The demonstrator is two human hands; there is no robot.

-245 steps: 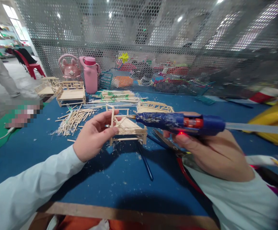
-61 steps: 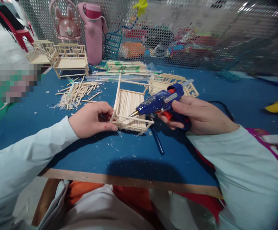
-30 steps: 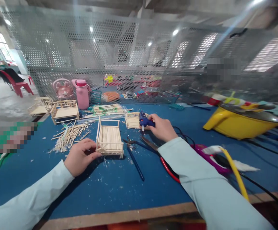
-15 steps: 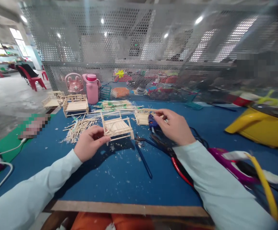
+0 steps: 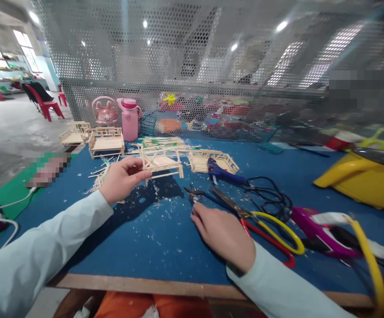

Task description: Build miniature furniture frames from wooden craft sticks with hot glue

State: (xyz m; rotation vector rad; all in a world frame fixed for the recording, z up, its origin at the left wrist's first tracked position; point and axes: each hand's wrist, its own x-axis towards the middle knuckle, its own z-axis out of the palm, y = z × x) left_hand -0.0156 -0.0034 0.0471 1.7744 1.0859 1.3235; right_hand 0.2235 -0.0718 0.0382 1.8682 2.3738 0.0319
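R hand (image 5: 223,234) off glue gun (image 5: 225,175), onto pliers (image 5: 193,194) (grip unclear); L hand's (image 5: 120,179) grip on bench (image 5: 161,163)

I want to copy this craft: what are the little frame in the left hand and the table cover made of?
The little frame looks like pale, matte unfinished wood or bamboo: thin straight sticks. The table cover seems blue felt-like fabric: dull, no shine.

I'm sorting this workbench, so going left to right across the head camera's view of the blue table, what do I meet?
Left hand → miniature stick bench that it holds → blue glue gun → black cord → yellow pot.
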